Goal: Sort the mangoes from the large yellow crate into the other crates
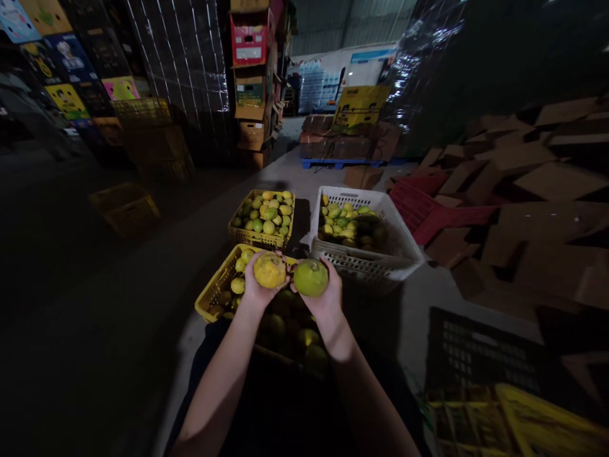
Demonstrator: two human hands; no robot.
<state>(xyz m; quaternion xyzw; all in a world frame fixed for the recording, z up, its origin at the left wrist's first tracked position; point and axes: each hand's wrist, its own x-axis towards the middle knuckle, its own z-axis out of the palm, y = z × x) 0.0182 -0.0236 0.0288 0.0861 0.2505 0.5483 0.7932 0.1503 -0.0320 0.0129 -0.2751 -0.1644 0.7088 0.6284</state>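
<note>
My left hand (pixel 259 289) is closed round a yellow citrus fruit (pixel 269 270) with a lumpy skin. Beside it, my right hand (pixel 330 292) grips a green citrus fruit (pixel 311 277), its stem end facing up. The two fruits are close together, held over a yellow crate (pixel 209 298) that contains more yellow and green fruit, partly in shadow and partly behind my arms. Farther off stand a second yellow crate (pixel 259 239) heaped with such fruit and a white crate (pixel 399 244) partly filled with them.
Flattened cardboard boxes (pixel 547 241) and a red crate (pixel 423 203) are piled on the right. Yellow crates lie at lower right and left. Stacked cartons (pixel 250 95) and a blue pallet (pixel 340 163) stand at the back.
</note>
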